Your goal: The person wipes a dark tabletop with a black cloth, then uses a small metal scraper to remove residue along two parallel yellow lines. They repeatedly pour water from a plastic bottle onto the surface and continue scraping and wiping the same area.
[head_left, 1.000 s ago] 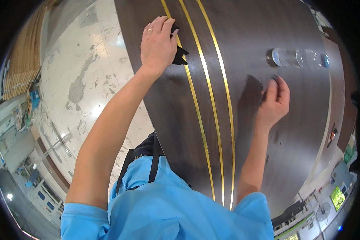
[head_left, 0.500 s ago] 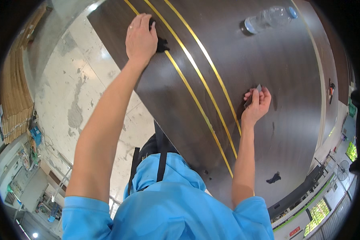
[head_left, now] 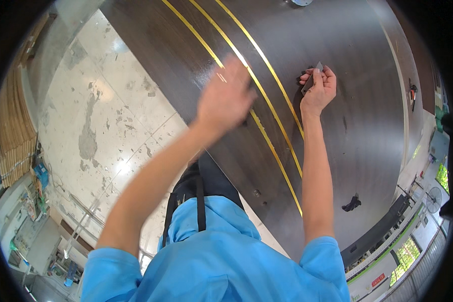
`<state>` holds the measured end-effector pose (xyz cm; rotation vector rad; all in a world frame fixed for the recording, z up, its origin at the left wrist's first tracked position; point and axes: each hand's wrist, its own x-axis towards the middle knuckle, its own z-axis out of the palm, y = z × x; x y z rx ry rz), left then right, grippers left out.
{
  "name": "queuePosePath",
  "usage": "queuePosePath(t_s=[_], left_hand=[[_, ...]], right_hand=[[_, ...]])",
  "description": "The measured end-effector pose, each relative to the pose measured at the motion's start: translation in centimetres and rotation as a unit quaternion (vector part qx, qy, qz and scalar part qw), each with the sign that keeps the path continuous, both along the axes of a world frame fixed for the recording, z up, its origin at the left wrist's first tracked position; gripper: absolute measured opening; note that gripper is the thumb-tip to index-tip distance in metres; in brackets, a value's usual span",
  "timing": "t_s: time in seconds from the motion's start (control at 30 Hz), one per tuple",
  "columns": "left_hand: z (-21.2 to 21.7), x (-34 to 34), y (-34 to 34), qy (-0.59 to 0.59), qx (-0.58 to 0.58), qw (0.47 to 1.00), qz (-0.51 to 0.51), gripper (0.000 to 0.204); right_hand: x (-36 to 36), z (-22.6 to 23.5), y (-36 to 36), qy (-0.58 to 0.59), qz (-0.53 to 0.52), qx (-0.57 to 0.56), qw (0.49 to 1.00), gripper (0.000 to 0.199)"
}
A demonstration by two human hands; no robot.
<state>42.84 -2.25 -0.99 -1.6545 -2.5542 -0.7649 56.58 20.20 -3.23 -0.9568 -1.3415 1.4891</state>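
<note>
A large dark brown board (head_left: pixel 221 151) lies before me, with three narrow yellow strips (head_left: pixel 265 133) running lengthwise. My left hand (head_left: pixel 225 95), blurred by motion, is low over the nearest strips. A dark edge shows beneath it; the black cloth it held earlier no longer lies where it was, and its fingers are smeared. A whitish smear (head_left: pixel 202 76) marks the surface beside this hand. To the right of the strips my right hand (head_left: pixel 319 89) is closed around a thin flat grey scraper (head_left: pixel 309 83), pinched between thumb and fingers with its pointed corner upward.
A crumpled black scrap (head_left: pixel 352 203) lies on the board at right. The base of a clear bottle (head_left: pixel 302 2) shows at the top edge. Near the far right edge is a red-and-black tool (head_left: pixel 413 95). Stacked brown panels (head_left: pixel 16 146) stand left, past the pale worn floor (head_left: pixel 110 100).
My left hand has swept toward me and to the right along the strips. The right hand has moved slightly farther away, still holding the scraper. The bottle has mostly left the view.
</note>
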Motion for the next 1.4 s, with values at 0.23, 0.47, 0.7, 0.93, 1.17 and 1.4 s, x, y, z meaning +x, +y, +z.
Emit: queuePosePath(t_s=[0.23, 0.47, 0.7, 0.93, 1.17, 1.4], left_hand=[[1.8, 23.6, -5.6, 0.02, -0.084, 0.94, -0.329, 0.056], [1.0, 7.3, -5.7, -0.063, -0.037, 0.997, 0.032, 0.05], [-2.3, -1.8, -5.0, 0.078, 0.011, 0.956, 0.283, 0.05], [-2.6, -2.0, -4.9, 0.11, 0.011, 0.952, 0.284, 0.049], [-2.7, -1.8, -5.0, 0.124, -0.005, 0.949, 0.29, 0.049], [-3.2, -2.1, -4.9, 0.139, 0.015, 0.947, 0.288, 0.048]], right_hand=[[0.7, -0.4, 0.8, -0.006, 0.068, -0.004, 0.998, 0.026], [1.0, 2.9, 0.2, -0.09, 0.187, 0.001, 0.978, 0.018], [1.8, 4.2, -3.7, -0.169, 0.389, 0.455, 0.784, 0.013], [0.5, 2.5, -3.2, -0.11, 0.431, 0.56, 0.699, 0.017], [-0.3, 1.9, -3.4, -0.073, 0.441, 0.583, 0.679, 0.019], [-0.5, 1.5, -3.8, -0.061, 0.426, 0.598, 0.676, 0.022]])
